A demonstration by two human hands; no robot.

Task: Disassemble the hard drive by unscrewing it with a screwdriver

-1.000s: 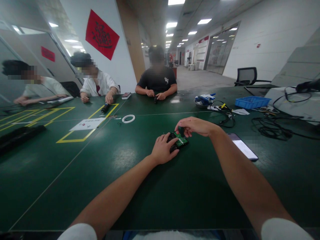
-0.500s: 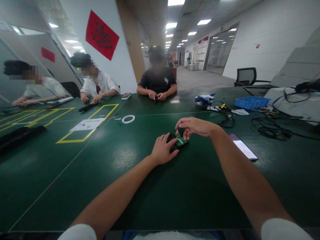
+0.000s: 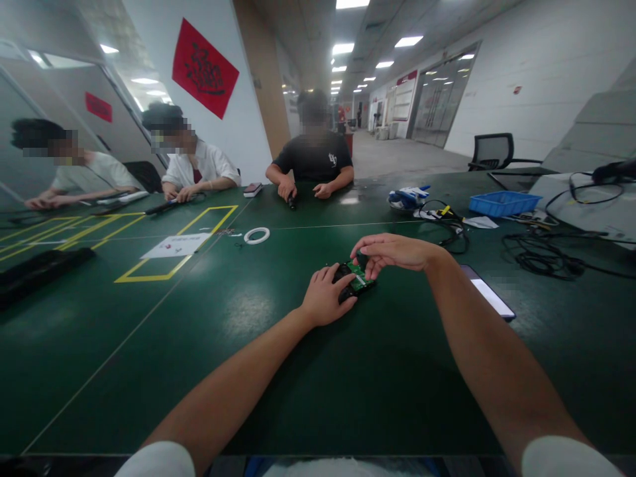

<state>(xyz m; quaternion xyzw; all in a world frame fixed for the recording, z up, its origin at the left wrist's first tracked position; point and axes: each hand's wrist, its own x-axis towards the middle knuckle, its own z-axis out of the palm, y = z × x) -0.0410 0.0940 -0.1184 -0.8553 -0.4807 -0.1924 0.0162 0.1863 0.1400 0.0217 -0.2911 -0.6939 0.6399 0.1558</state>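
Observation:
A small black device with a green circuit board (image 3: 358,278) lies on the dark green table (image 3: 258,371) in front of me. My left hand (image 3: 324,299) rests on its near left side, with the fingers curled over the black part and holding it down. From the right, my right hand (image 3: 390,252) reaches over the far end of the board. Its fingertips are pinched together at the board's far edge. What they pinch is too small to make out.
A phone (image 3: 489,298) lies screen-up right of my forearm. Black cables (image 3: 539,258), a blue tray (image 3: 499,202) and a white-and-blue bundle (image 3: 407,197) sit at the back right. A white ring (image 3: 257,235) and yellow tape outline (image 3: 149,262) lie left. Three people sit across the table.
My hands stay on the board almost unmoved. The person in black has shifted a hand to the left, and the person in white has moved their hands.

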